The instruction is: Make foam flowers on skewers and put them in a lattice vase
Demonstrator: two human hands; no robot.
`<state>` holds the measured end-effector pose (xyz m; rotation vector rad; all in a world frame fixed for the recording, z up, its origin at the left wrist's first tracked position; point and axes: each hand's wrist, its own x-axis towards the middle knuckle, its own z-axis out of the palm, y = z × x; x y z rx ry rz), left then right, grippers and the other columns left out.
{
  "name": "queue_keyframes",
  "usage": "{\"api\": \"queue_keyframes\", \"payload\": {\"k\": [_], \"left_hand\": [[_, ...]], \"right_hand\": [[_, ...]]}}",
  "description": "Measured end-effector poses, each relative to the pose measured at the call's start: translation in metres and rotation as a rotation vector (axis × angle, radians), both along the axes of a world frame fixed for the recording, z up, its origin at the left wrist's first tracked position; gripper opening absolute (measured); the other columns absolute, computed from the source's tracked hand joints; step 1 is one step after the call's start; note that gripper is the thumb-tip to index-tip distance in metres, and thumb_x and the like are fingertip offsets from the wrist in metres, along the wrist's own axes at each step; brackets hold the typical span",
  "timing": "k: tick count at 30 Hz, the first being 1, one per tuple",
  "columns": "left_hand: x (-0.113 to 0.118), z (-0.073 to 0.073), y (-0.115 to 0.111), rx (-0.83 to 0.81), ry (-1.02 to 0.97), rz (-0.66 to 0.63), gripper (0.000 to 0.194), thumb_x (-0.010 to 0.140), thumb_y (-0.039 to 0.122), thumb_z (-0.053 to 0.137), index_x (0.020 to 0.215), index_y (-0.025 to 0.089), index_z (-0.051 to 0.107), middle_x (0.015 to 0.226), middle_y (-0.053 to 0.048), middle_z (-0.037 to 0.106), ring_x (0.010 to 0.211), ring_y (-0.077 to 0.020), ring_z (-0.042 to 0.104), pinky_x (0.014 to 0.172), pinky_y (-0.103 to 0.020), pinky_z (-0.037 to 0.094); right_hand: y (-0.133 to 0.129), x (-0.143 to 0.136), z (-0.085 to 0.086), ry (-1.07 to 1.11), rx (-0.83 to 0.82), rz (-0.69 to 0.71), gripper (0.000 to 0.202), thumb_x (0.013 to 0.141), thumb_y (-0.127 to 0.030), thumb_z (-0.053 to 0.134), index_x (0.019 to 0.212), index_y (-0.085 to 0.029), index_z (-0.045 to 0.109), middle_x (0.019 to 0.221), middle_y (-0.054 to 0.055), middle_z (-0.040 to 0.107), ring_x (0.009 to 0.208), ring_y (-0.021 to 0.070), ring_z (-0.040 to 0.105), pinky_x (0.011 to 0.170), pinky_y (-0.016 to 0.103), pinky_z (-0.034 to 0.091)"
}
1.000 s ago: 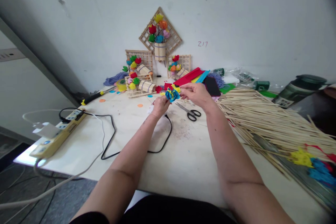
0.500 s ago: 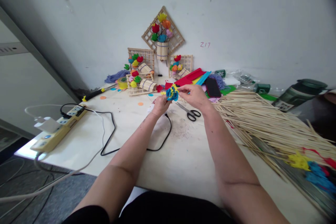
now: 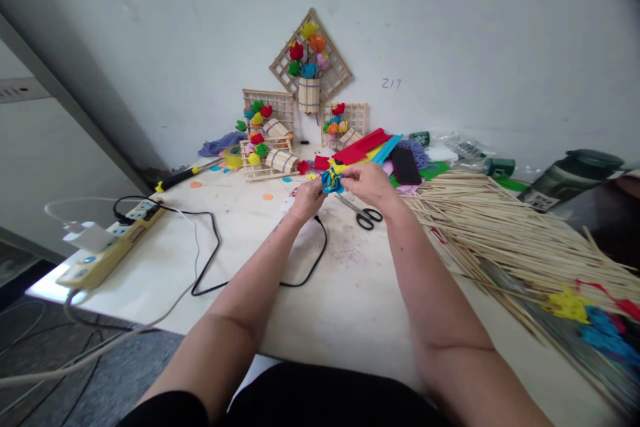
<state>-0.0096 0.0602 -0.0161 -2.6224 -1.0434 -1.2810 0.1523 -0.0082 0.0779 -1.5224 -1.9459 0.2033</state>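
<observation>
A small blue flower with a yellow centre is held up over the middle of the table. My left hand is closed on its lower left side. From the right, my right hand pinches at the flower's edge with thumb and forefinger; the exact piece between these fingertips is too small to tell. Black-handled scissors lie just below my right hand. Behind the hands are red folded sheets and a blue one.
Wooden lattices with coloured flowers stand at the wall. Thin sticks cover the right side, near a dark bottle and a phone. At left are a power strip and a black cable.
The flower has turned slightly and shifted a little to the right and down. My right hand's fingers have moved slightly at its edge.
</observation>
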Motion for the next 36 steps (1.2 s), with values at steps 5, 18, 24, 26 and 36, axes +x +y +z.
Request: {"api": "queue_keyframes", "payload": {"k": [5,18,24,26,36], "left_hand": [[0.0001,-0.0005,-0.0005,0.021,0.016,0.015,0.029,0.087,0.031,0.039,0.068,0.016,0.056,0.066,-0.006,0.059,0.061,-0.015,0.055,0.056,-0.024,0.04],[-0.0006,-0.0027,0.0015,0.076,-0.014,0.027,0.018,0.08,0.021,0.045,0.069,0.016,0.058,0.066,-0.005,0.058,0.062,-0.0145,0.054,0.055,-0.024,0.038],[-0.0008,-0.0009,-0.0008,0.048,0.003,0.005,0.019,0.083,0.022,0.045,0.074,0.016,0.06,0.074,-0.007,0.06,0.069,-0.0156,0.057,0.06,-0.024,0.04],[-0.001,-0.0013,-0.0008,0.053,0.0,0.0,0.02,0.084,0.024,0.044,0.075,0.016,0.06,0.075,-0.007,0.061,0.07,-0.0158,0.057,0.06,-0.024,0.041],[-0.0005,0.0005,-0.0015,0.069,-0.009,-0.006,0.029,0.087,0.033,0.039,0.07,0.016,0.056,0.067,-0.006,0.057,0.064,-0.0148,0.054,0.058,-0.024,0.04]], "right_hand": [[-0.0011,-0.0008,-0.0009,0.015,0.023,0.029,0.026,0.071,-0.022,0.055,0.09,-0.018,0.072,0.085,0.005,0.072,0.082,0.0185,0.064,0.069,0.024,0.047],[0.0002,0.0022,-0.0001,0.065,0.019,0.045,0.023,0.071,-0.024,0.058,0.088,-0.018,0.072,0.085,0.005,0.072,0.082,0.0189,0.065,0.073,0.025,0.049],[0.003,0.0026,-0.0028,0.098,0.014,0.032,0.027,0.07,-0.022,0.059,0.094,-0.016,0.07,0.088,0.006,0.072,0.086,0.0188,0.065,0.075,0.026,0.049],[0.0036,0.0029,-0.0034,0.094,0.01,0.037,0.028,0.069,-0.022,0.059,0.094,-0.016,0.07,0.088,0.007,0.072,0.085,0.019,0.065,0.075,0.026,0.049],[0.0013,0.0012,-0.0023,0.035,0.052,-0.009,0.025,0.07,-0.025,0.058,0.089,-0.017,0.072,0.084,0.007,0.072,0.082,0.0195,0.066,0.071,0.025,0.049]]}}
